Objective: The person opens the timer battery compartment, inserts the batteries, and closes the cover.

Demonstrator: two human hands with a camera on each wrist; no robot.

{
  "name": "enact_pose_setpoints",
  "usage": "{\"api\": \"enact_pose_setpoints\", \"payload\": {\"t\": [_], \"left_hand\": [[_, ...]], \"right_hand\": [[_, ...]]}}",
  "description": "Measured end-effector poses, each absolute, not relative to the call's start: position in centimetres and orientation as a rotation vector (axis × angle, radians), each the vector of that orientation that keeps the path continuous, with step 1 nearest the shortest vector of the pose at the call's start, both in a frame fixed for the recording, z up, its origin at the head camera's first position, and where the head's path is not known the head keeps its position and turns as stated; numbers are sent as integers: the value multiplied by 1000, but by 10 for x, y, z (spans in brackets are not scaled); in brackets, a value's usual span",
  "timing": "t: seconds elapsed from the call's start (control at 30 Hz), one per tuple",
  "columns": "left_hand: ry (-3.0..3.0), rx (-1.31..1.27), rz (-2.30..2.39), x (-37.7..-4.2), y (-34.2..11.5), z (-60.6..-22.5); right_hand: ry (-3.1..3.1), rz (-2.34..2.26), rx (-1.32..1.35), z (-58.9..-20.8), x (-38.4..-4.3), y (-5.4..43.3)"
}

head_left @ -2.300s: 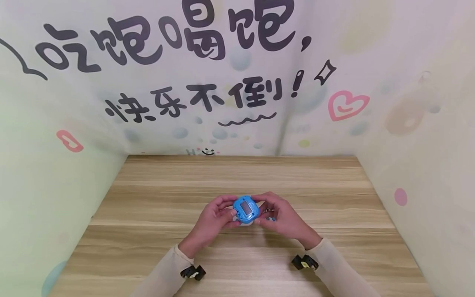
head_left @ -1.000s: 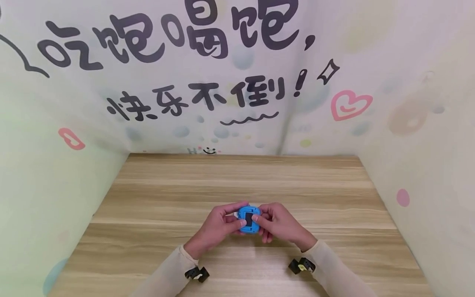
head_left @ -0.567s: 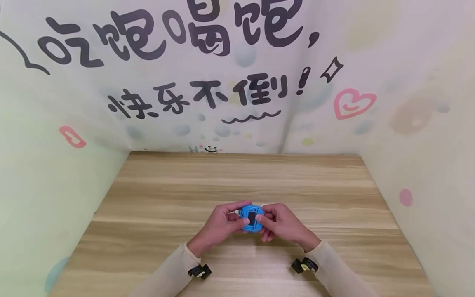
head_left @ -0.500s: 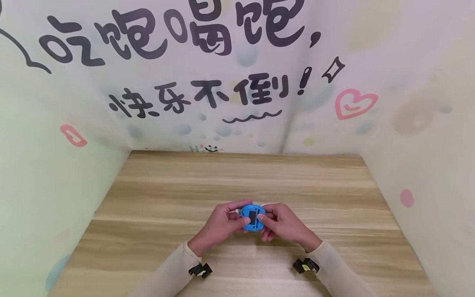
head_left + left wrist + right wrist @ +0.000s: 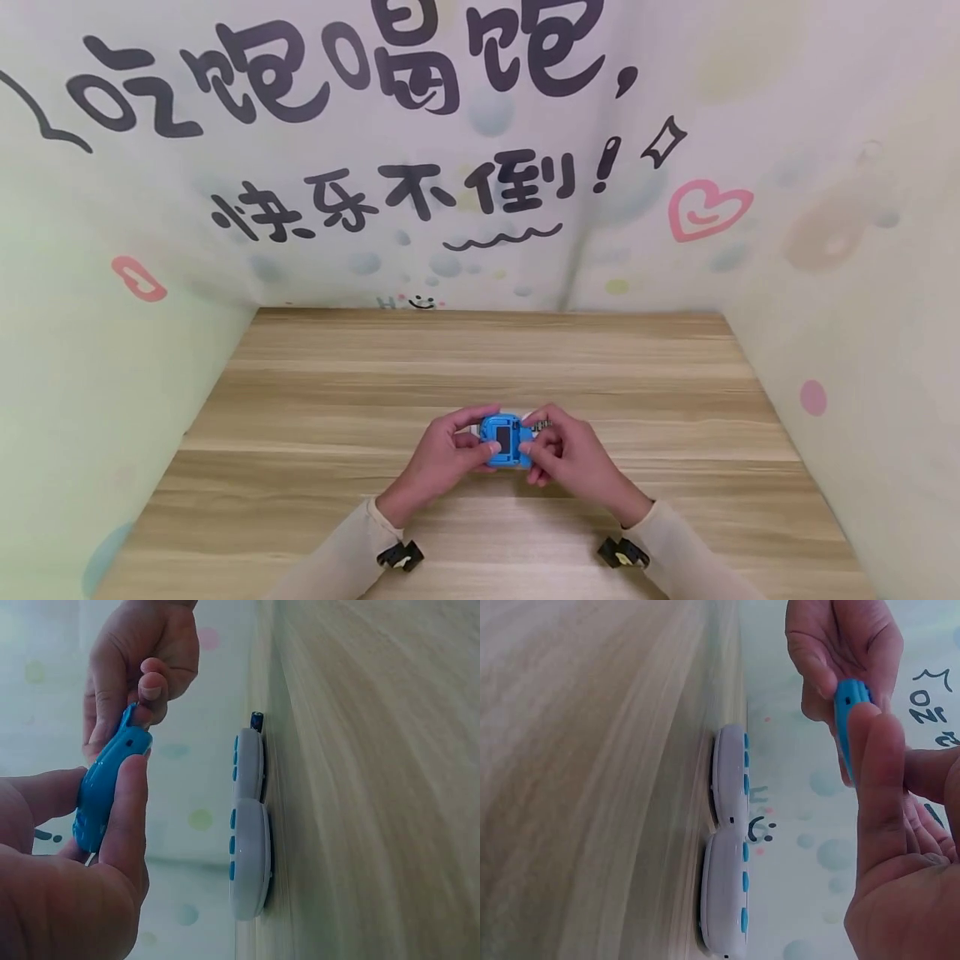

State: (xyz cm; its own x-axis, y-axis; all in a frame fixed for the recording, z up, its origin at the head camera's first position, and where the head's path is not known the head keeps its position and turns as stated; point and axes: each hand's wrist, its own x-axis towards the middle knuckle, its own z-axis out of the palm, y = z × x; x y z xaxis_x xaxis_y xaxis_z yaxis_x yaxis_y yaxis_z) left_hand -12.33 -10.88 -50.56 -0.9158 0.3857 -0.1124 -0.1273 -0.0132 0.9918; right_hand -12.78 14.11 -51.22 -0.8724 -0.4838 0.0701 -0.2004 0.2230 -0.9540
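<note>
My left hand [image 5: 442, 454] holds a small rounded blue plastic device [image 5: 504, 440] by its left side, thumb on its face beside a dark rectangular panel. On its right side my right hand [image 5: 581, 458] pinches a thin blue flap [image 5: 525, 456], which stands out from the body with a dark gap beside it. In the left wrist view the flap [image 5: 130, 714] tilts away from the device [image 5: 101, 787]. The device is held above the table. The right wrist view shows its edge [image 5: 849, 701], partly behind the right hand's fingers.
Below the hands, two white rounded devices with blue buttons [image 5: 249, 862] [image 5: 247, 769] lie side by side on the wooden table [image 5: 337, 375]. A small dark cylinder like a battery [image 5: 257, 721] lies beyond them. Printed walls enclose the table's back and sides.
Since the oldest frame the blue device has been turned to show a dark-panelled face. In the last half second its right-side flap has swung outward, with the right fingers pinching it.
</note>
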Motion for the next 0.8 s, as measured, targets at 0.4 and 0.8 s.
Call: {"api": "enact_pose_setpoints", "payload": {"t": [0.4, 0.8], "left_hand": [[1870, 150, 2043, -124, -129, -509], [1852, 149, 2027, -122, -134, -509]], "right_hand": [[2148, -1570, -586, -515, -121, 158], [2303, -1237, -691, -526, -118, 169]]}}
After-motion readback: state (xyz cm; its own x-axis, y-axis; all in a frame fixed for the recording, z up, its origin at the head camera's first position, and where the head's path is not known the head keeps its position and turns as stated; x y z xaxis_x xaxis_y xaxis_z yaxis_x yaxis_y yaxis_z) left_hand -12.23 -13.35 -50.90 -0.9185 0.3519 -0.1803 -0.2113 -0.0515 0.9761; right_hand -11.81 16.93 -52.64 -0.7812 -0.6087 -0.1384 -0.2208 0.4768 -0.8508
